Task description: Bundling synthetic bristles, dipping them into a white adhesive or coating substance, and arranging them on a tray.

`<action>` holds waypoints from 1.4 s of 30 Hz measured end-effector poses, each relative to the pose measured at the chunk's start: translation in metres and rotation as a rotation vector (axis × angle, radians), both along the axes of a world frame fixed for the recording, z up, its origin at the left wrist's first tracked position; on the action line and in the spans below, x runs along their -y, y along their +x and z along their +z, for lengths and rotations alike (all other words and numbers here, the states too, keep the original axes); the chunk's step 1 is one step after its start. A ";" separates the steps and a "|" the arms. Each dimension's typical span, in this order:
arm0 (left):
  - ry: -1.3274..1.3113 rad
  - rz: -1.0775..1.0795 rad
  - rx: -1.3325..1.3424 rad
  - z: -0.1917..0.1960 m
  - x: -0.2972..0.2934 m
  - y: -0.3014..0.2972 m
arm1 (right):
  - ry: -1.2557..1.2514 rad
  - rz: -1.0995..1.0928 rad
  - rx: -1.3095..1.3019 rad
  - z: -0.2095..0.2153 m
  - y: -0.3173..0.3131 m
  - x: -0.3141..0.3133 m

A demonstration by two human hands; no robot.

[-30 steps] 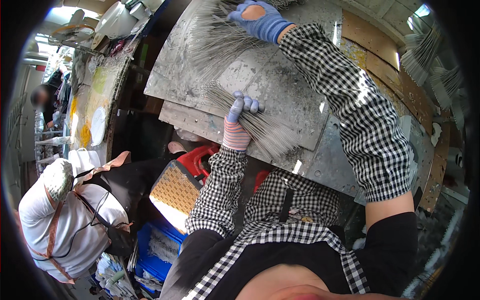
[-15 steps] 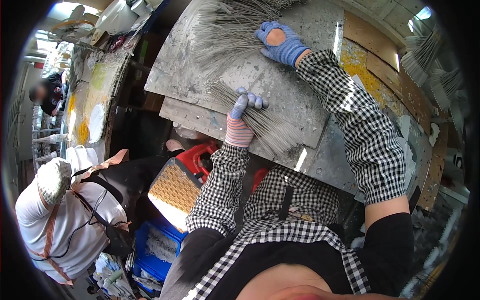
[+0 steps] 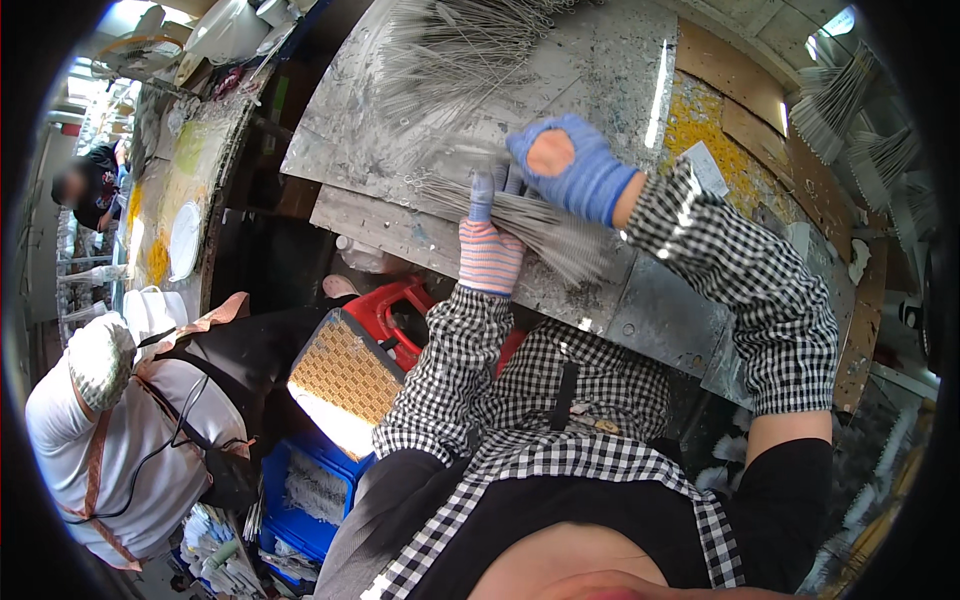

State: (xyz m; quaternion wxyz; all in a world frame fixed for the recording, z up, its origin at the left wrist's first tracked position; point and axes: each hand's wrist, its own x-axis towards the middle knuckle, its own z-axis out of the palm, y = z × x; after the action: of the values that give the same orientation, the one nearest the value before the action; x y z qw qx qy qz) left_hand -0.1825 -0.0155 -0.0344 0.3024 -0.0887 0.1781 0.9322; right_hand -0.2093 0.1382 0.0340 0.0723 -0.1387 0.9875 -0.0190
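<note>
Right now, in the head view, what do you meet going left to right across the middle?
Person in white shirt and cap → yellow mesh-faced box → left hand in striped glove → right hand in blue glove.

Blue glove (image 3: 575,175), striped glove (image 3: 490,255), black-and-white checked sleeves (image 3: 745,290).

A small workshop is indicated by the paint-spattered metal bench (image 3: 600,80), wire bundles (image 3: 450,50) and stained worktables (image 3: 170,200).

Small white paper label (image 3: 708,168), roughly rectangular, tilted, lying on the yellow-speckled board at the bench's far right. Printing too small to make out. No packages, signs or screens in view.
</note>
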 end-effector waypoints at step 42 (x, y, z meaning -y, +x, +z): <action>-0.064 -0.195 -0.182 0.005 0.048 0.083 | -0.694 0.044 0.107 0.050 0.140 -0.025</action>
State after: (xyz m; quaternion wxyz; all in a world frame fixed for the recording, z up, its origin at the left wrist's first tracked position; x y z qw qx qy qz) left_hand -0.0999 -0.0630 -0.0298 0.3711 0.0041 0.2423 0.8964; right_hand -0.0697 0.1631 0.0843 0.0727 -0.1751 0.9138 -0.3593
